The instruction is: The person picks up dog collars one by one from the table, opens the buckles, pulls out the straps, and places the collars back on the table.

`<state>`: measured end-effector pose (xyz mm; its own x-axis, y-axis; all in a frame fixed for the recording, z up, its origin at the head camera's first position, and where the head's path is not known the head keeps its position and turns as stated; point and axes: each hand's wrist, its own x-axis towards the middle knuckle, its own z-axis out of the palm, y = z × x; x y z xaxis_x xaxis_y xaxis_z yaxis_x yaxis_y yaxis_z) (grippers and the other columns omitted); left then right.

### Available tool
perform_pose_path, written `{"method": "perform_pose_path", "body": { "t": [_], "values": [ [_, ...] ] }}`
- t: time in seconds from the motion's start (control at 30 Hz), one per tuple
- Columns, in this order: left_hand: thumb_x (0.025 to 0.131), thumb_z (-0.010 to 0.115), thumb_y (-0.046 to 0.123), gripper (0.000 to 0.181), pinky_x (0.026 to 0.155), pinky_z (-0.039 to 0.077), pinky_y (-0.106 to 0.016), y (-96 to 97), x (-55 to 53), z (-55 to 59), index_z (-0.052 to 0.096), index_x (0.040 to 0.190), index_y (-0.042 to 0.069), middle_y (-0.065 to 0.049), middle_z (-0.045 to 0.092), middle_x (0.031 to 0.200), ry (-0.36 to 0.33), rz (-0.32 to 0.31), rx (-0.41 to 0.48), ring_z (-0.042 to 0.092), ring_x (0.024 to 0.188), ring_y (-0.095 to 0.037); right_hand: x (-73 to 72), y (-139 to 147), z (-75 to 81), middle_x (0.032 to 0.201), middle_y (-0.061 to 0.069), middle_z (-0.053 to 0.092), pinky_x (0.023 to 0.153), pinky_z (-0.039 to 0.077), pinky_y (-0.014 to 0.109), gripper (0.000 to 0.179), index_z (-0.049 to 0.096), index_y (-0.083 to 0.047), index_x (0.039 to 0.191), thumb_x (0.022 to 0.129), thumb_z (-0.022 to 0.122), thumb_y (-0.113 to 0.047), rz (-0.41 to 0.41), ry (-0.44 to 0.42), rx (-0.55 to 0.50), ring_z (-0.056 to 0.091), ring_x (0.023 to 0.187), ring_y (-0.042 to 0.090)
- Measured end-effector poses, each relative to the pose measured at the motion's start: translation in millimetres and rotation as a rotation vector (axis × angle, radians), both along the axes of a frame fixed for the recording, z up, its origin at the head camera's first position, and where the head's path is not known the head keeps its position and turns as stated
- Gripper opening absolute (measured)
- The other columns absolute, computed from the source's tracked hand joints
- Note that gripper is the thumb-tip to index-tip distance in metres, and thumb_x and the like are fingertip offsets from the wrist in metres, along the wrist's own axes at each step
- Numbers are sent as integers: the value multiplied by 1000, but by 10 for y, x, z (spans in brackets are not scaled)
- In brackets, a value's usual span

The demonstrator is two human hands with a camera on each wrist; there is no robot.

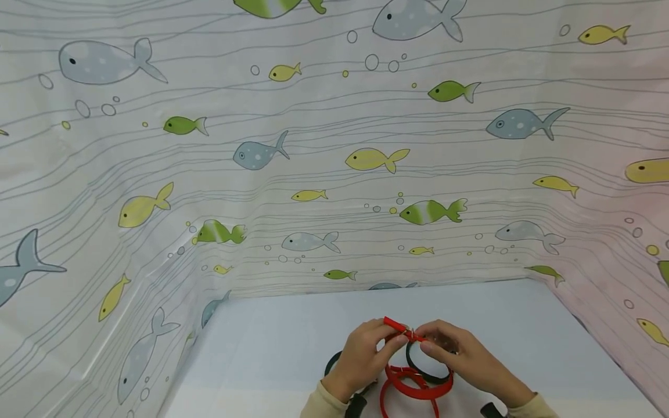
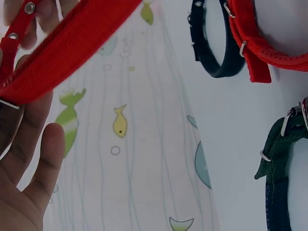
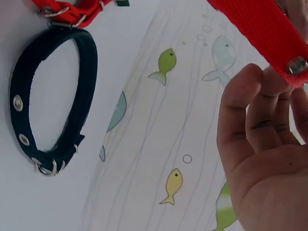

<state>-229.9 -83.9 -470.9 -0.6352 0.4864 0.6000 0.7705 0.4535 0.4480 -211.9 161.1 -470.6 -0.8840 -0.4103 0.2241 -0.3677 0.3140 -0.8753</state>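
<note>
As L grip [image 1: 363,355], R grip [image 1: 465,355] pinch red collar [image 2: 72,53] | tip [image 1: 389,321] pts up-L | axis diag.

Collars [image 3: 87,72] on a white table [image 1: 261,348]

Fish-printed sheeting [image 1: 313,110] surrounds a plain white tabletop [image 1: 261,348] on three sides.
</note>
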Motion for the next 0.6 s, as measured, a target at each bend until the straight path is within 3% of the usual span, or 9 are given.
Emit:
{"method": "perform_pose_path", "body": {
  "t": [0.27, 0.6],
  "values": [
    [104, 58, 36, 23, 70, 41, -10, 55, -5, -6, 74, 108, 19, 15, 64, 90, 71, -1, -30, 50, 76, 2, -4, -101, 20, 89, -6, 68, 70, 54, 28, 19, 66, -24, 105, 96, 71, -39, -109, 25, 52, 63, 79, 13],
    [103, 60, 34, 20, 74, 46, -14, 34, -7, 31, 74, 105, 19, 13, 66, 90, 66, -6, -9, 55, 79, 0, -20, -27, 4, 91, 5, 67, 67, 53, 31, 15, 67, -17, 115, 101, 65, -24, -1, -22, -45, 63, 77, 19]
  ]
}}
